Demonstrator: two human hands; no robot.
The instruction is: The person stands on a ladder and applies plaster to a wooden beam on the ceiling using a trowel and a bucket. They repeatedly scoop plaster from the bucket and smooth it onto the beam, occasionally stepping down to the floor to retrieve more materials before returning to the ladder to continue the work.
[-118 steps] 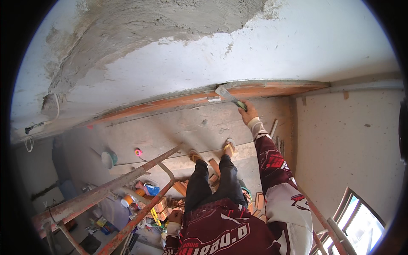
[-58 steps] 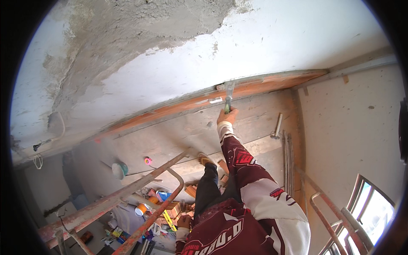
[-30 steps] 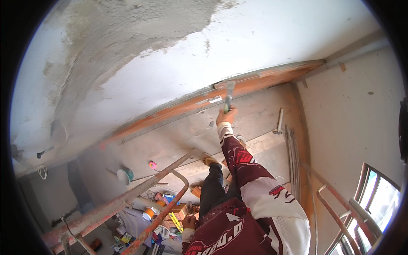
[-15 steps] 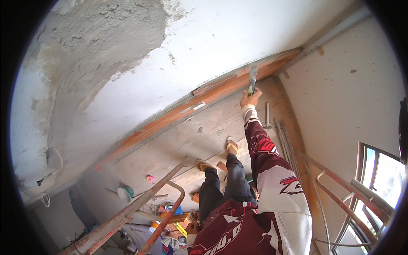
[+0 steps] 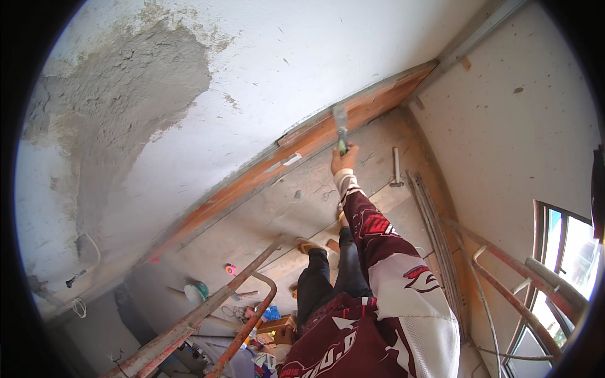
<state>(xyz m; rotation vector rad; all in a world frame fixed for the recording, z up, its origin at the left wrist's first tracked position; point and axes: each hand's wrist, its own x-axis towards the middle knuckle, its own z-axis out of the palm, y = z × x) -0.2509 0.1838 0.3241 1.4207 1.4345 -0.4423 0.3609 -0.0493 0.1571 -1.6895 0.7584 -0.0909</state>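
Note:
My right hand [image 5: 344, 161] is closed around the green-and-dark handle of a putty knife [image 5: 341, 121], arm stretched forward. Its metal blade points away from me, over the orange-brown ledge [image 5: 309, 140] along the foot of the white wall [image 5: 271, 75]; whether it touches cannot be told. A rough grey plaster patch [image 5: 138, 82] covers the upper left of the wall. My left hand [image 5: 285, 335] hangs low beside my left thigh, partly hidden by my shirt, and its fingers are too dim to read.
A rusty scaffold frame [image 5: 208, 305] stands at the lower left, another railing [image 5: 504, 271] at the right by the window [image 5: 561, 246]. A hammer [image 5: 396, 167] and long bars [image 5: 435, 233] lie on the boards. Lower left are a green-and-white bowl [image 5: 196, 291] and a pink tape measure [image 5: 230, 269].
My right hand has moved left and slightly nearer with the putty knife along the ledge. The view has shifted, so more of the wall's upper left shows.

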